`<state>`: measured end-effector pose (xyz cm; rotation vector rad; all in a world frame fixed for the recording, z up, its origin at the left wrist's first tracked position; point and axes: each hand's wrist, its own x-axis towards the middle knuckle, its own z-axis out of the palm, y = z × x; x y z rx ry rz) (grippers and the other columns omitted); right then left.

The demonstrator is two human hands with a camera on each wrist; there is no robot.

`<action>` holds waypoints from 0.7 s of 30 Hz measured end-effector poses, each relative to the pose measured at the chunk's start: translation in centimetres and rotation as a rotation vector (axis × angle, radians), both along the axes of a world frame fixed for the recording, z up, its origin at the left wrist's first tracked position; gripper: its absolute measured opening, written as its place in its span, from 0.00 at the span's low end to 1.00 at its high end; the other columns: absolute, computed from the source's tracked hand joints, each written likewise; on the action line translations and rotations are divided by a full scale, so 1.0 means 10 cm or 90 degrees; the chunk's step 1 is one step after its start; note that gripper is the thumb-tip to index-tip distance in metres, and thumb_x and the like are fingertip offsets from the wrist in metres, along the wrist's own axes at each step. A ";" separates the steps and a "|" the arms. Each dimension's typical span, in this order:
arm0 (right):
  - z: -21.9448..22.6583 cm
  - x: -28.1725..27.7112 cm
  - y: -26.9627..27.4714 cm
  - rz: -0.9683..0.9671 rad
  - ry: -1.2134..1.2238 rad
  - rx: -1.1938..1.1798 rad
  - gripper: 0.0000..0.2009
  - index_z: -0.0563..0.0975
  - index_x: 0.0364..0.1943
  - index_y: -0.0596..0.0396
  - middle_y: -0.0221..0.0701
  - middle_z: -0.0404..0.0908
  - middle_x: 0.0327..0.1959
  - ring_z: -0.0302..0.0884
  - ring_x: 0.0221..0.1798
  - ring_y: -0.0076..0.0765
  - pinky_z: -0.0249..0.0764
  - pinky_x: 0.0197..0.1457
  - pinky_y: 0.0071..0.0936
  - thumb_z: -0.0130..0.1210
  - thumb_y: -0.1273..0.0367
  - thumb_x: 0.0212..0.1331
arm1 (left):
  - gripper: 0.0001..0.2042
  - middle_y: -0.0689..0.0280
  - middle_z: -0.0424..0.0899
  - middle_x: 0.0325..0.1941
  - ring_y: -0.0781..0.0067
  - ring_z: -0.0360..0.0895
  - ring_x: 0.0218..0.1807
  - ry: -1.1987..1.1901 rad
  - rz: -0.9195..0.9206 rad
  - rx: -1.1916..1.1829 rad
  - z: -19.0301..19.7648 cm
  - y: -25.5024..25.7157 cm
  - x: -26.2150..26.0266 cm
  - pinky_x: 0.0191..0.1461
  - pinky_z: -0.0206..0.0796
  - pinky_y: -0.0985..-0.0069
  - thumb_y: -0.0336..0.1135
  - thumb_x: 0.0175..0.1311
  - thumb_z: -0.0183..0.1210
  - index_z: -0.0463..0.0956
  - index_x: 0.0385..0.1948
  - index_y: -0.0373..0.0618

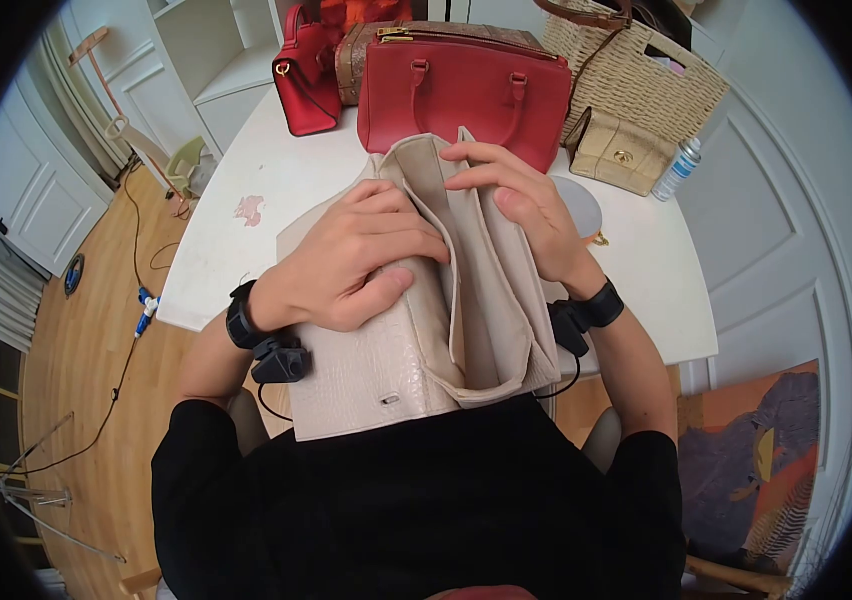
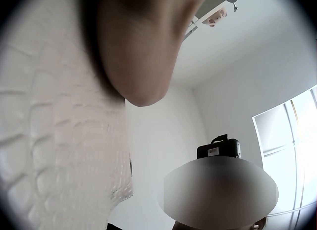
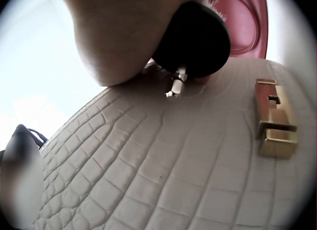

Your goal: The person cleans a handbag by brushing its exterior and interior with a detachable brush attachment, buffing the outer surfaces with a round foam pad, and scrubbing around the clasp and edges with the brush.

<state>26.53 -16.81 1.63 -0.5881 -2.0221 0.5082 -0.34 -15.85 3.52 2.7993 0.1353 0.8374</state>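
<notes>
Right at the near edge of the table, against the person's dark shirt, is the pale bag, mouth up and gaping, with its inner compartments showing. Its flap lies folded out to the left, a small metal slot near its lower end. The left hand grips the front wall, fingers bent over the rim into the opening, thumb lying along the outside. The right hand is loosely open over the far part of the mouth, fingers apart and slightly bent, their tips touching the upper edges. The right wrist view shows a gold clasp on the bag's textured outside.

Beyond the right wrist lies a grey disc. Farther back stands a large red bag, a small red bag to its left; to its right are a gold bag, a spray can and, behind them, a woven bag.
</notes>
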 end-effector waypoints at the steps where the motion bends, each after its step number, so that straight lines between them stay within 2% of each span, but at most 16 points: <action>1: 0.00 0.00 0.00 -0.001 0.001 -0.001 0.20 0.83 0.52 0.58 0.41 0.78 0.66 0.73 0.71 0.48 0.62 0.77 0.41 0.41 0.64 0.69 | 0.17 0.59 0.85 0.47 0.54 0.76 0.48 0.003 0.005 -0.011 0.00 -0.01 0.00 0.66 0.60 0.57 0.37 0.60 0.50 0.82 0.44 0.39; 6: -0.01 0.00 0.01 0.005 0.006 -0.007 0.20 0.83 0.52 0.59 0.41 0.78 0.66 0.72 0.71 0.48 0.60 0.78 0.41 0.41 0.65 0.70 | 0.14 0.61 0.84 0.41 0.55 0.76 0.48 0.059 0.017 -0.028 0.06 0.02 0.02 0.67 0.59 0.58 0.37 0.61 0.50 0.83 0.39 0.41; 8: 0.00 -0.01 -0.01 0.004 0.007 -0.010 0.20 0.83 0.52 0.59 0.41 0.78 0.66 0.72 0.71 0.48 0.60 0.78 0.41 0.41 0.65 0.70 | 0.10 0.64 0.84 0.36 0.60 0.76 0.47 0.016 -0.009 -0.036 0.04 0.05 0.03 0.65 0.59 0.61 0.30 0.58 0.52 0.84 0.34 0.42; 21: -0.02 -0.03 -0.02 -0.002 0.018 -0.008 0.20 0.83 0.52 0.59 0.41 0.77 0.66 0.73 0.70 0.46 0.62 0.76 0.39 0.42 0.64 0.72 | 0.09 0.65 0.83 0.37 0.59 0.76 0.47 -0.018 -0.009 -0.085 -0.03 0.05 -0.01 0.68 0.58 0.60 0.31 0.60 0.53 0.83 0.33 0.44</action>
